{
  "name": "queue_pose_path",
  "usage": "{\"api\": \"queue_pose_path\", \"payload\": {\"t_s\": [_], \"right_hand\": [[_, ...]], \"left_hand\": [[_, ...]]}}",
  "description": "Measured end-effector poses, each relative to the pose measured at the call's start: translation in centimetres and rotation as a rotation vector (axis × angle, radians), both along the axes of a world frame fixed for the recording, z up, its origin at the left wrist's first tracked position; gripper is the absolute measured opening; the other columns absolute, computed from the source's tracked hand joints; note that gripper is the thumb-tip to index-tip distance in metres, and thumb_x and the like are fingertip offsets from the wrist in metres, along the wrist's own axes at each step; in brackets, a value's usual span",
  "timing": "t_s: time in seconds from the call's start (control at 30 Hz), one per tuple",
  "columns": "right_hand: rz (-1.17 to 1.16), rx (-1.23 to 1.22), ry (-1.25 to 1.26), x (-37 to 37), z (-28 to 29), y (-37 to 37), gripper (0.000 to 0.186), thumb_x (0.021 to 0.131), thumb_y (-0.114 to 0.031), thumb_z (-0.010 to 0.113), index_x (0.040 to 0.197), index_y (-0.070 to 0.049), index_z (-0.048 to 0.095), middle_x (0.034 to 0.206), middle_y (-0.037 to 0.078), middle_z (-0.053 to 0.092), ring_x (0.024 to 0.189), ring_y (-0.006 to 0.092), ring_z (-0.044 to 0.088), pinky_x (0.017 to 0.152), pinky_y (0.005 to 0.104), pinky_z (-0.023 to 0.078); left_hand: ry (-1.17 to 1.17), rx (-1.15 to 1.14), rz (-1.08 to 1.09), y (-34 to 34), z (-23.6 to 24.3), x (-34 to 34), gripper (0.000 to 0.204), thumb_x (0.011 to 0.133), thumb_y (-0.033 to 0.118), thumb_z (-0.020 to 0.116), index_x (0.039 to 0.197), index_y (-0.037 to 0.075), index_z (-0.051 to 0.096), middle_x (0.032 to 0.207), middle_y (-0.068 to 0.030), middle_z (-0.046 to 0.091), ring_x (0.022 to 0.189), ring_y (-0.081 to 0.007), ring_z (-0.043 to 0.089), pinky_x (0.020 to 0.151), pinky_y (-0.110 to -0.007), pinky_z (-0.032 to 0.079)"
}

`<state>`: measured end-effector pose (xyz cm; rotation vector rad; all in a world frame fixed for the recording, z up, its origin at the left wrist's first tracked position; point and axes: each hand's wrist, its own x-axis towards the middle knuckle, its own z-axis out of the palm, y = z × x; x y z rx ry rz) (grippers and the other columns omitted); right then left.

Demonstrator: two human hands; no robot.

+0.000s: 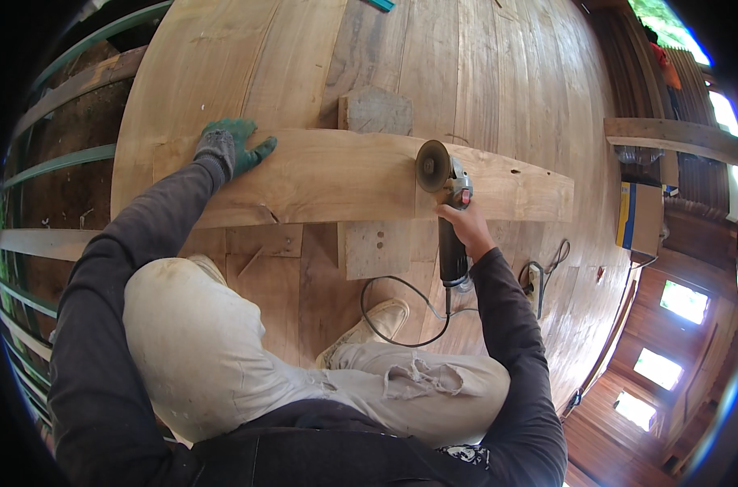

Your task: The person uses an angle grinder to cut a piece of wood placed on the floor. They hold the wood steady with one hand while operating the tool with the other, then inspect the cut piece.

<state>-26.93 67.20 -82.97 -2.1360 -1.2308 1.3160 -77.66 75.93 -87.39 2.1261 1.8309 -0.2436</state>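
Observation:
A long wooden plank (336, 180) lies crosswise in front of me, with a small knot hole toward its right end. My left hand (240, 148), in a green and grey glove, rests at the plank's far edge near its left end, fingers and thumb apart. My bare right hand (469, 227) grips the dark body of an angle grinder (451, 258). The grinder's round disc (434, 166) faces up above the plank, right of its middle; whether it touches the wood or spins, I cannot tell. A short thick board (375, 250) passes under the plank.
The grinder's black cord (409, 344) loops beside my shoe (385, 321). A power strip (535, 288) lies on the plank floor (499, 73) to the right, with a cardboard box (646, 221) beyond. Green and wooden bars (56, 166) border a gap on the left. A person in orange (667, 69) is far right.

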Motion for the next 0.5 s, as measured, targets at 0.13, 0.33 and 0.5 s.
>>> {"api": "queue_pose_path", "payload": {"t_s": [0.13, 0.33, 0.5], "right_hand": [[0.040, -0.010, 0.006, -0.3, 0.2, 1.4, 0.029, 0.087, -0.020, 0.085, 0.107, -0.001, 0.076, 0.093, 0.002, 0.071, 0.080, 0.0145, 0.066, 0.071, 0.0355, 0.052], [0.008, -0.048, -0.001, -0.1, 0.5, 0.8, 0.035, 0.085, -0.024, 0.087, 0.106, 0.001, 0.076, 0.094, 0.002, 0.071, 0.082, 0.0134, 0.065, 0.075, 0.0343, 0.052], [0.024, 0.000, 0.040, -0.1, 0.7, -0.8, 0.036, 0.085, -0.022, 0.086, 0.109, 0.002, 0.075, 0.096, 0.002, 0.071, 0.084, 0.0128, 0.065, 0.077, 0.0335, 0.053]], "left_hand": [[-0.003, 0.004, -0.002, 0.1, -0.1, 0.0, 0.079, 0.101, 0.075, 0.052, 0.134, 0.008, 0.076, 0.135, -0.0155, 0.077, 0.127, -0.0337, 0.072, 0.112, -0.048, 0.053], [-0.011, 0.032, -0.002, 0.0, -0.2, 0.1, 0.077, 0.101, 0.074, 0.053, 0.131, 0.008, 0.078, 0.135, -0.0159, 0.077, 0.126, -0.0334, 0.072, 0.112, -0.047, 0.053], [-0.014, -0.002, 0.002, 0.1, -0.1, 0.0, 0.077, 0.101, 0.074, 0.053, 0.133, 0.009, 0.077, 0.136, -0.0153, 0.077, 0.126, -0.0333, 0.072, 0.112, -0.048, 0.053]]}}
